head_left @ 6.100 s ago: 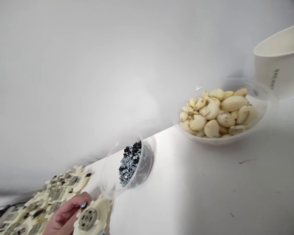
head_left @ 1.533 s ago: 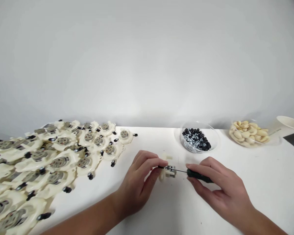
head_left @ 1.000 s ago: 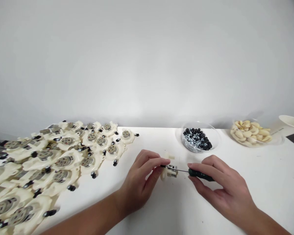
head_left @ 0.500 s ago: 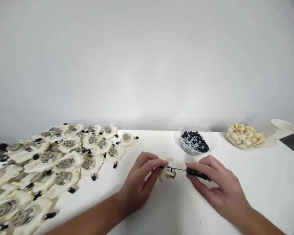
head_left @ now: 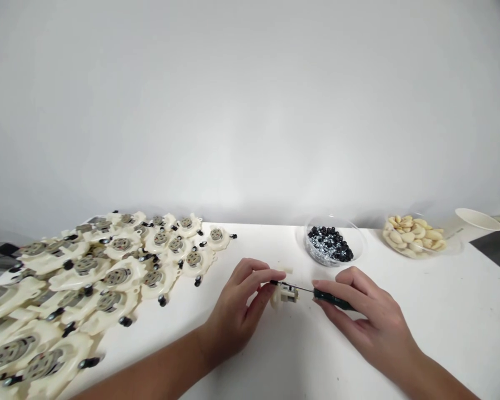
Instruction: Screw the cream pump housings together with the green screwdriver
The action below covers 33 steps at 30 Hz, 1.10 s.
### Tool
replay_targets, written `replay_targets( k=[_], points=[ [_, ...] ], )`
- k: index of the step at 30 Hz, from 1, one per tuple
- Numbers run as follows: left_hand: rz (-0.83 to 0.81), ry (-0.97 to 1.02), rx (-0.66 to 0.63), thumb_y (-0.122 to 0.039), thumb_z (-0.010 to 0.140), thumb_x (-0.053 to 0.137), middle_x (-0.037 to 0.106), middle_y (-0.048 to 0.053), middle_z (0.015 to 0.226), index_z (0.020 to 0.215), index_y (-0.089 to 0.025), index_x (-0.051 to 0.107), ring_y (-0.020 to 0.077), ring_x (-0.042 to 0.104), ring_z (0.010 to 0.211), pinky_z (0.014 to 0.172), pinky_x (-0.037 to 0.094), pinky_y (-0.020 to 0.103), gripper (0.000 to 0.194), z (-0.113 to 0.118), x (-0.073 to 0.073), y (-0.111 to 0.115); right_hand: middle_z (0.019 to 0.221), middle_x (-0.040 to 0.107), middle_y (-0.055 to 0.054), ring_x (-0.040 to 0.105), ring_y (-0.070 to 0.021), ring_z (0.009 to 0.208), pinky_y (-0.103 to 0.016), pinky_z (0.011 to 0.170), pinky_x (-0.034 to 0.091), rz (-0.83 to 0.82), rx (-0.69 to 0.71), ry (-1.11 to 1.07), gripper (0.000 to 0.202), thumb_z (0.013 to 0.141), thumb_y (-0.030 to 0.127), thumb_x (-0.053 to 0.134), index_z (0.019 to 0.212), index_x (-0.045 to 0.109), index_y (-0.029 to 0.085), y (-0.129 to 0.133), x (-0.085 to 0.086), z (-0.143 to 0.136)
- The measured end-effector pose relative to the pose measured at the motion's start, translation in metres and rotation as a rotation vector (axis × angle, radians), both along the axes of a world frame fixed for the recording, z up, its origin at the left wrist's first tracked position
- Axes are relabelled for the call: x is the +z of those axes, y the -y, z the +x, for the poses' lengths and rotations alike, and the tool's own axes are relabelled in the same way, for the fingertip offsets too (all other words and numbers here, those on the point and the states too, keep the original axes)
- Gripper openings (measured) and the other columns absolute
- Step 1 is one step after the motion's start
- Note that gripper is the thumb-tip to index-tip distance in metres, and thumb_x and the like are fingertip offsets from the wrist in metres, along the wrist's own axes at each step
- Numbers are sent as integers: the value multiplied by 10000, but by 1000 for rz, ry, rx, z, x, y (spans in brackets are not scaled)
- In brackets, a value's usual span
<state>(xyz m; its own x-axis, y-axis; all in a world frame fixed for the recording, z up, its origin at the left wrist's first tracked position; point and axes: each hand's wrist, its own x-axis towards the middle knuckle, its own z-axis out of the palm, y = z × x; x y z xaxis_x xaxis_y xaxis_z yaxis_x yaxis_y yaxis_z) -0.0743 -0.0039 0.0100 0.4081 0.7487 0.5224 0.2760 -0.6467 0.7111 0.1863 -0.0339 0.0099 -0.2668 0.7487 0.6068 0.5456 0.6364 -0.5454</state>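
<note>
My left hand pinches a small cream plastic part with a motor between thumb and forefinger, just above the white table. A dark bit shows at those fingertips, partly covered by them. In my right hand is a screwdriver, its dark green handle gripped between thumb and fingers. Its thin metal shaft points left and reaches the part my left hand holds. Whether the tip sits on a screw is too small to tell.
Many similar cream motor parts with black knobs are piled on the left. Behind my hands stands a clear bowl of black pieces. Farther right are a clear bowl of cream pieces and a tipped white cup. A wall rises behind the table.
The view has shifted slightly. My right hand and the screwdriver are a little farther left, and both hands keep their grips.
</note>
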Motion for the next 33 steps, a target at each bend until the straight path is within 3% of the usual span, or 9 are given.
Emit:
replay_targets(
  k=[14,20,26,33],
  points=[
    [-39,19,3,-93,1015,504,603,79,1098,1289,-265,637,190,599,1012,829,544,317,349,0,1,1,875,560,-32,590,-157,683,-271,512,517,-28,11,50,326,977,135,615,1265,684,271,2,-2,3],
    [-86,11,53,-163,1013,550,628,68,1074,1379,-278,567,174,595,898,835,547,346,384,-1,-3,-1,872,558,-32,588,-158,670,-273,489,495,-11,15,29,328,974,134,614,1264,690,266,0,-4,2],
    [-179,50,35,-233,994,615,637,63,1037,1131,-236,680,171,613,889,759,533,300,152,0,-1,-6,870,550,-31,582,-157,685,-267,490,487,-7,19,13,331,978,124,615,1271,677,264,-1,-4,2],
    [-233,22,38,-243,1018,570,606,44,965,1072,-217,660,161,583,853,753,487,295,108,0,2,-4,886,544,-38,572,-158,696,-249,468,470,-43,17,20,321,983,132,615,1265,675,274,1,-4,2]
  ],
)
